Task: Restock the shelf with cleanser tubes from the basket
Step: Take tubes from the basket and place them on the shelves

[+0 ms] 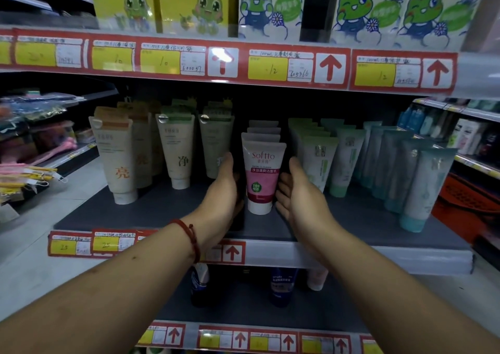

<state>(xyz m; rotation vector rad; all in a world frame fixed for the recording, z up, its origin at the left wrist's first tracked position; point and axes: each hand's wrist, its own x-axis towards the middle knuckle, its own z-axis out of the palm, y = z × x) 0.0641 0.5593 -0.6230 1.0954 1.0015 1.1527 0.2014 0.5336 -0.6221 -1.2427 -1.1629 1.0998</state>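
1. The step in hand looked to be squaring up the row of white-and-pink plastic cleanser tubes [263, 176] standing cap-down on the dark grey shelf [167, 213]. The front tube stood upright near the shelf's front edge, with three or so more lined up behind it.
2. To do it well, both palms should close in evenly from the sides, so the front tube stays upright and in line and does not tip into the pale green tubes [319, 164] just beside it on the right.
3. The left hand [226, 188] was held flat and vertical, its grip spread and empty, close against the tube's left side; actual touch could not be told.
4. The right hand [297, 191] mirrored it, palm inward, grip spread and empty, fingers near the tube's right side.
5. Both forearms reached straight forward over the shelf's edge; a red cord bracelet [190, 236] circled the left wrist.
6. An orange plastic basket [470, 196] sat low at the far right.
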